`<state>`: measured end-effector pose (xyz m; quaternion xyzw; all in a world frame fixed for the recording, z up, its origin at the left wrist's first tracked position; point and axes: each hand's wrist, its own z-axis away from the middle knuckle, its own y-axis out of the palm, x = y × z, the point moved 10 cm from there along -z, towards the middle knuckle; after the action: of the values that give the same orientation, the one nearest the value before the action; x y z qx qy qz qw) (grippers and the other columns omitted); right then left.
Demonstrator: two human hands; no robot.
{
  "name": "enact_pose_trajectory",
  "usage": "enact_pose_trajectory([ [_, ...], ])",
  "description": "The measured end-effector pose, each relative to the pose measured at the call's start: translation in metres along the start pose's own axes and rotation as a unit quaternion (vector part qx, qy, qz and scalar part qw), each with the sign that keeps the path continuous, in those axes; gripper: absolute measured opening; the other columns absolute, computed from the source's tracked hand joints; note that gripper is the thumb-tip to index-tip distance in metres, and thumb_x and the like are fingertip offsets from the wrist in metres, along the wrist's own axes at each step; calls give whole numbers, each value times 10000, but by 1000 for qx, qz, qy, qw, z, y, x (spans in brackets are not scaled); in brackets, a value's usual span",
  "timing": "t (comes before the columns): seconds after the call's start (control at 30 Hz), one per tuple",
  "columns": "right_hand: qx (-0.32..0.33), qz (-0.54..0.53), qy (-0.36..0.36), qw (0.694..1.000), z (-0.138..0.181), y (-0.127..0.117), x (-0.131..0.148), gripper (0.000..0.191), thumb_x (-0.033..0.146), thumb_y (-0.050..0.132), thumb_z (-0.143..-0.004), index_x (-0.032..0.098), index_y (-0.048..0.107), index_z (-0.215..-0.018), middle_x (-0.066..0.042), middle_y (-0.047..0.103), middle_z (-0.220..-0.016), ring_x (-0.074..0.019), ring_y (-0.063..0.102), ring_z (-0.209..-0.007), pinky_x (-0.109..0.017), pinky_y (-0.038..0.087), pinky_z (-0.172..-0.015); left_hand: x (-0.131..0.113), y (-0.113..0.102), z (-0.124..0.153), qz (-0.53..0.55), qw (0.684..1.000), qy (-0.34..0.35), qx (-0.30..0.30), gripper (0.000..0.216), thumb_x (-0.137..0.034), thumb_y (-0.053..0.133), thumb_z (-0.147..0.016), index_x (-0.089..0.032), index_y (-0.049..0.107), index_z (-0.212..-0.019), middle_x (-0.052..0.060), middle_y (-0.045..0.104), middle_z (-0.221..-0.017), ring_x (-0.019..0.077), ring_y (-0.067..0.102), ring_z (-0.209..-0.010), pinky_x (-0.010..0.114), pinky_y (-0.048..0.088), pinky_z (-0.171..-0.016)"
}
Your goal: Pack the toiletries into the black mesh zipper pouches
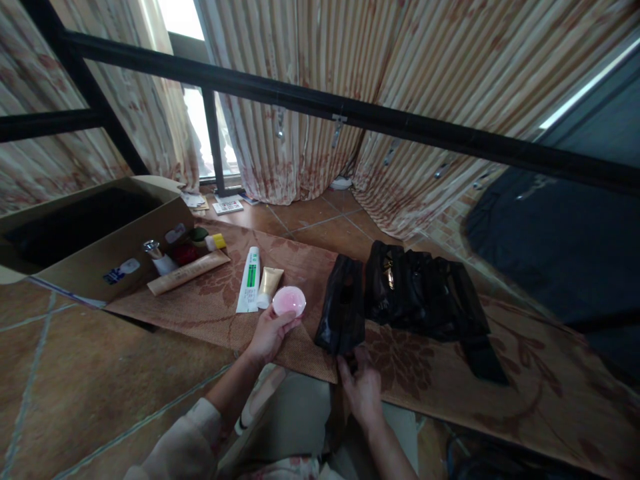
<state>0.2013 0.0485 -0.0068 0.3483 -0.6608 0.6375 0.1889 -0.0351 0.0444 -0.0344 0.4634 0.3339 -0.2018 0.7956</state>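
My left hand [269, 333] holds a small round pink jar [289, 301] just above the woven mat [210, 307]. My right hand [361, 387] grips the near end of a black pouch [343, 313], the leftmost section of a black fold-out toiletry bag [425, 293] lying open on the mat. Left of the jar lie a white tube with green print [250, 279] and a short beige tube [271, 285], side by side.
An open cardboard box [85, 233] stands at the left, with a long tan tube [187, 272], a small silver-capped bottle [157, 259] and other small containers beside it. Curtains and a black metal frame [350, 113] rise behind. A dark cloth [560, 247] lies at the right.
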Motion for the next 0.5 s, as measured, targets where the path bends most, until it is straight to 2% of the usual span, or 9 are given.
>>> enact_pose_trajectory([
  [0.13,-5,4,-3,1000,-1,-2,2,224,389,494,-875,184,581,-900,-42,622,-797,-169,576,-677,-270,413,-622,-1,-2,-1,8,1000,10,-10,393,-168,825,-580,-130,651,-931,71,704,-957,185,669,-891,278,545,-774],
  [0.33,2,0,5,1000,-1,0,0,201,378,497,-873,192,574,-883,-32,615,-790,-164,576,-669,-266,405,-612,-2,-5,-3,20,999,29,-16,409,-248,809,-627,-144,660,-993,92,687,-1051,230,631,-1011,337,551,-804],
  [0.5,7,-2,9,1000,0,2,-2,213,382,492,-873,188,575,-904,-46,627,-813,-167,576,-663,-271,406,-609,-2,-2,-1,29,999,16,-6,375,-307,787,-658,-134,669,-969,108,677,-1088,249,613,-1052,348,548,-818],
])
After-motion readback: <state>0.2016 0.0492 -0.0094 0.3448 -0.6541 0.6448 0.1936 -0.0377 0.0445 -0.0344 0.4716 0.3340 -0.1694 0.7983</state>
